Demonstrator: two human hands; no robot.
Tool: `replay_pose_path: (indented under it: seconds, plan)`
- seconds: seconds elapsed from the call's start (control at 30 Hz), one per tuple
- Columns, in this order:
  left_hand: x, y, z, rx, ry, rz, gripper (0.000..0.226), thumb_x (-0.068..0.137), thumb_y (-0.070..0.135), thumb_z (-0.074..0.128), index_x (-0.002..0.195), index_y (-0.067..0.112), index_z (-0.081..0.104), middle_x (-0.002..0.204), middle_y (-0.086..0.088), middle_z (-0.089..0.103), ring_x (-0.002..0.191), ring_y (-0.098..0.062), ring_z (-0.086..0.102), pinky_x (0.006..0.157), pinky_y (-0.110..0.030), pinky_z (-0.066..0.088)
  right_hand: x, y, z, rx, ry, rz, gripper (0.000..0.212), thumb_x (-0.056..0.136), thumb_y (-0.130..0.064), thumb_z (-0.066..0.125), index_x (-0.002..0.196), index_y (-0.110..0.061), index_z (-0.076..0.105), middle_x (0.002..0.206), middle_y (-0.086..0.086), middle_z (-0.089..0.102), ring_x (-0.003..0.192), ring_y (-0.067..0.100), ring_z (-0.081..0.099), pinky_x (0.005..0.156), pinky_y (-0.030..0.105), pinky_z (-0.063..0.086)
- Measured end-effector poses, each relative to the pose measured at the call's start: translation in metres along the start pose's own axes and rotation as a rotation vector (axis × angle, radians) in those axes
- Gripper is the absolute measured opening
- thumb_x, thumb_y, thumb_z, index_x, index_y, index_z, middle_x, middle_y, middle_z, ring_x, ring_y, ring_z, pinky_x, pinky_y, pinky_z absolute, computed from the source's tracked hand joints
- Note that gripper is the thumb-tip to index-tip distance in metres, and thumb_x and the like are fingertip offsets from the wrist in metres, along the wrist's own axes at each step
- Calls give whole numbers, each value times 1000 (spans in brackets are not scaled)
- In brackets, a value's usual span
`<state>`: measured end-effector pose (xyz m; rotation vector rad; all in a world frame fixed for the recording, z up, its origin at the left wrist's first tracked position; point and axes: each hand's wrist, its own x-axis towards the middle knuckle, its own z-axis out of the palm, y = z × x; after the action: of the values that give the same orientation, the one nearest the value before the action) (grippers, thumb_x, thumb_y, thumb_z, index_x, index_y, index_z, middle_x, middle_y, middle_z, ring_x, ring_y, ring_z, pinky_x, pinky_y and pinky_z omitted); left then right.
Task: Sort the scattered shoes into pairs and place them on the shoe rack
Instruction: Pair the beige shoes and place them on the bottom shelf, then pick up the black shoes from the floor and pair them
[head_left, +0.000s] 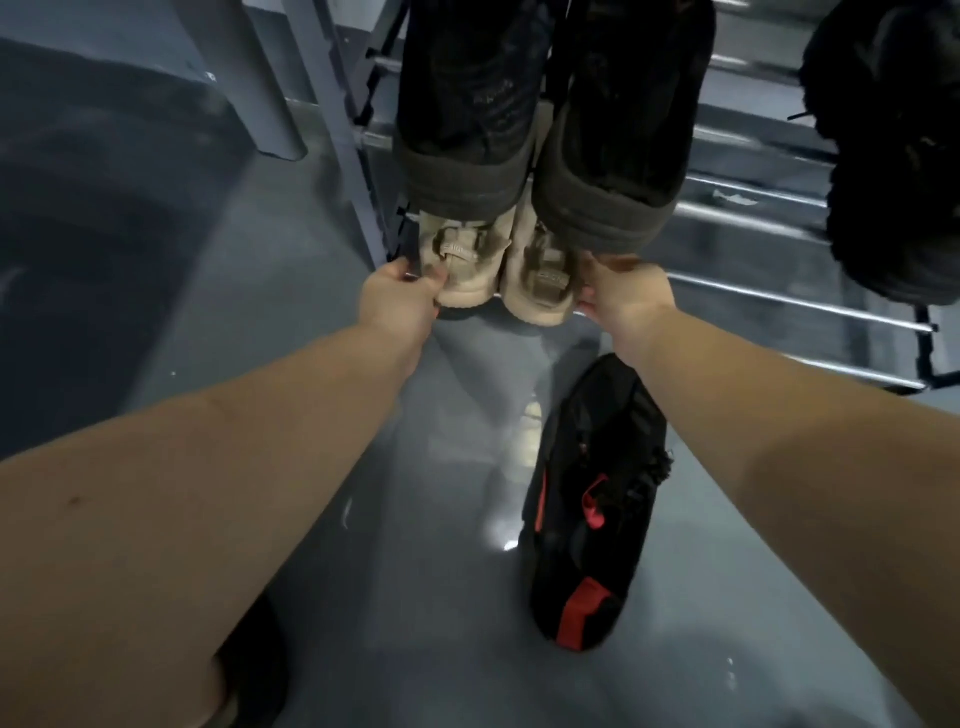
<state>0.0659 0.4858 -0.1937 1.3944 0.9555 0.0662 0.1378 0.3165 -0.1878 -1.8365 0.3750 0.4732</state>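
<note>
Beige shoes (498, 270) are sitting side by side on a lower shoe rack (769, 301) rail while your left hand (400, 301) is pinching the left one's heel and your right hand (618, 296) is gripping the right one's; fingertips are hidden. Dark shoes (545, 130) above are covering their toes.

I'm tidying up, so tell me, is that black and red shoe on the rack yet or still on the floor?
On the floor. The black and red shoe lies alone on the grey floor, in front of the shoe rack, touched by neither hand.

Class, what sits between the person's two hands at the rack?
Head view: a pair of beige strapped shoes sits between the left hand and right hand.
</note>
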Motion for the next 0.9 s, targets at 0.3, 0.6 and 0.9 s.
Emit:
replay_pose_path:
  seconds: [0.3, 0.6, 0.9]
  plan:
    - [-90, -31, -3, 810, -226, 131, 73, 90, 45, 54, 149, 16, 22, 153, -11, 23, 141, -27, 25, 114, -39, 24, -97, 29, -43, -555, -136, -93, 69, 91, -43, 57, 150, -27, 25, 154, 0, 29, 136, 23, 39, 105, 27, 34]
    - [-192, -9, 15, 1113, -476, 409, 72, 92, 47, 50, 150, 22, 17, 159, -5, 8, 146, -24, 12, 116, -35, 15, -178, 8, -141, -959, -235, -214, 79, 90, -49, 55, 152, -25, 13, 158, 2, 17, 145, 24, 19, 115, 35, 22]
    - [-287, -13, 85, 1263, -689, 680, 70, 95, 47, 43, 151, 17, 15, 159, -6, 9, 146, -20, 10, 117, -30, 7, -251, -5, -289, -1266, -264, -197, 81, 87, -53, 55, 152, -28, 13, 157, -1, 22, 142, 20, 27, 113, 30, 26]
